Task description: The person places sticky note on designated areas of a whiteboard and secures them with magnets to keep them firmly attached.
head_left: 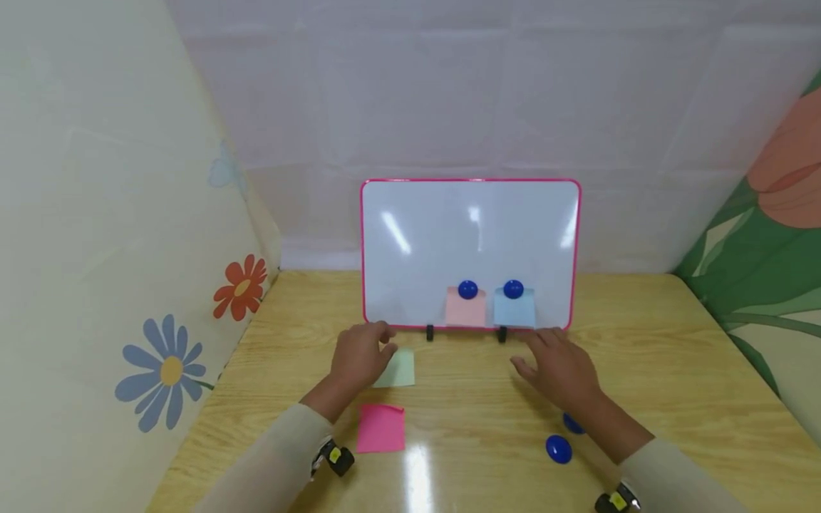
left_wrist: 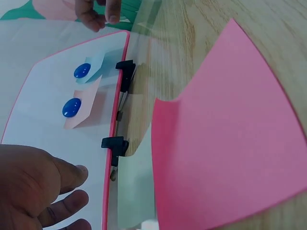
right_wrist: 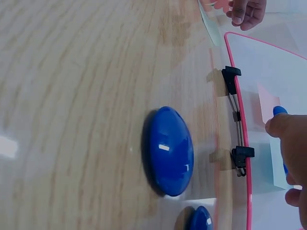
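A whiteboard (head_left: pixel 423 249) with a pink frame stands upright on the table. My left hand (head_left: pixel 361 355) is at its lower left corner, fingers loosely bent with nothing between them. Near the lower right corner is my right hand (head_left: pixel 564 370), thumb apart from the relaxed fingers. Low on the board, blue magnets hold a pale pink sticky note (head_left: pixel 465 311) and a light blue sticky note (head_left: pixel 514 310). Partly hidden under my left hand lies a pale green sticky note (head_left: pixel 400 369). A bright pink sticky note (left_wrist: pixel 230 134) with a curled edge is nearer me.
Two loose blue magnets, one in front (head_left: pixel 559 449) and one partly behind my right forearm, lie on the wooden table (head_left: pixel 474 420). Black clip feet (right_wrist: pixel 242 152) support the board's lower edge. Floral-patterned walls flank the table, with a pale sheet behind.
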The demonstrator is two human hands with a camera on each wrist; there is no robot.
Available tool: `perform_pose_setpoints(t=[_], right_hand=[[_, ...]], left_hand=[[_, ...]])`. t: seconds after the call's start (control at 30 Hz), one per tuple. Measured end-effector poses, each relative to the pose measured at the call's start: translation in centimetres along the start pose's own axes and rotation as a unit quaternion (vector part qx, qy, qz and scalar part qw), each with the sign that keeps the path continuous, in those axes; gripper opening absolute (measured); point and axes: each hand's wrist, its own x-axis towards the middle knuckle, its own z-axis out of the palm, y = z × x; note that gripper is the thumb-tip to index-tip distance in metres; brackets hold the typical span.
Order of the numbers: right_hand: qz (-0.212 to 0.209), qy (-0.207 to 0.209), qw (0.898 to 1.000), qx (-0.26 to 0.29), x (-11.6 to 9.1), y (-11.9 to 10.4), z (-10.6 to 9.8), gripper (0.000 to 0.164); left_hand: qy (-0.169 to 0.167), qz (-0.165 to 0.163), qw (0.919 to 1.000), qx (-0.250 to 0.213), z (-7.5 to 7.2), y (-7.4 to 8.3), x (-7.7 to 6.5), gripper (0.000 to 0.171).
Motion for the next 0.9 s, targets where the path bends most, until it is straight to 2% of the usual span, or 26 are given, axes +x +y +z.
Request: perform_pose_setpoints(t=[0.7,0.9], right_hand=[[0.024,-0.021,0.999,0.014,-2.9,0.8,-0.6,0.043],[0.039,-0.028,0.999,0.014,-3.6,1.1,-1.1,0.042]], left_hand=[[-0.044,-0.075,0.9962,-0.006,0.2,-1.5,-1.1,0.026],[-0.048,-0.079,0.9957,-0.008,0.5,-1.8,-1.1,0.029]])
